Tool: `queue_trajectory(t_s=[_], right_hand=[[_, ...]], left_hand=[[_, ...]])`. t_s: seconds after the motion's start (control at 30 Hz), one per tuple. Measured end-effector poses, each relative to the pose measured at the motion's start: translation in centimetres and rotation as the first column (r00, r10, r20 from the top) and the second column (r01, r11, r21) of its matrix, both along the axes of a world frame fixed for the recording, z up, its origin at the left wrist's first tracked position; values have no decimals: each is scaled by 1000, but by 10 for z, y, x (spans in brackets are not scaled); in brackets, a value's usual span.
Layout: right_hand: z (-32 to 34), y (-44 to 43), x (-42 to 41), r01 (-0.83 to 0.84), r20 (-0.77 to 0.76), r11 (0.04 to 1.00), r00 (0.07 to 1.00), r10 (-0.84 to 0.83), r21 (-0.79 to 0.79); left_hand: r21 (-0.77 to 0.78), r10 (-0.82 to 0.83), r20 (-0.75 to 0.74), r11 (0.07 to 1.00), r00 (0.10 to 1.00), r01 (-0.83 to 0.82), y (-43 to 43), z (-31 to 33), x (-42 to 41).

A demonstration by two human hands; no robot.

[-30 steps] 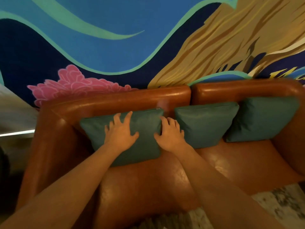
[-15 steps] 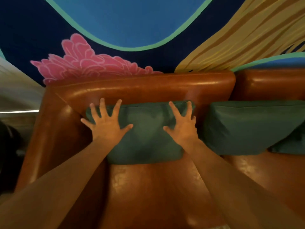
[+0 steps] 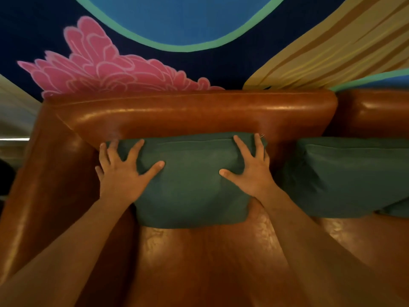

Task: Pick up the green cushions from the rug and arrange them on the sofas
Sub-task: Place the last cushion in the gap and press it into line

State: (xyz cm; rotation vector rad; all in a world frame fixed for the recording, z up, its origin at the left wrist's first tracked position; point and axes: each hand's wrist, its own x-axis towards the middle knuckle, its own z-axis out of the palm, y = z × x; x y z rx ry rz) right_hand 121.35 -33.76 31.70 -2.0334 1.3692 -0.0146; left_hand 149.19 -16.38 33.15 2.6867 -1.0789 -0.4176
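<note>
A green cushion (image 3: 190, 185) leans upright against the backrest of a brown leather sofa (image 3: 188, 114), at the sofa's left end. My left hand (image 3: 124, 173) grips its upper left corner, fingers over the edge and thumb pressed into the front. My right hand (image 3: 250, 171) holds the upper right corner the same way. A second green cushion (image 3: 345, 173) leans on the backrest to the right, close beside the first. A sliver of a third green cushion (image 3: 396, 209) shows at the right edge.
The sofa's left armrest (image 3: 51, 173) rises close beside my left hand. A second brown sofa back (image 3: 376, 111) adjoins on the right. A painted mural wall (image 3: 177, 23) stands directly behind the sofas. Bare seat leather (image 3: 199, 262) lies under my arms.
My view has moved closer and leftward. Both hands slid outward from the cushion's front to its upper corners, and their fingers now curl over the edges.
</note>
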Motion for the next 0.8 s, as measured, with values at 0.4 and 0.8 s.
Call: queue_trajectory(t_s=[0.4, 0.8], right_hand=[[-52, 35, 30, 571, 296, 805, 749, -592, 165], [-83, 50, 3, 488, 328, 852, 787, -523, 189]], left_hand=[[-233, 283, -846, 565, 451, -791, -5, -70, -7], [-414, 222, -598, 737, 770, -534, 15, -92, -44]])
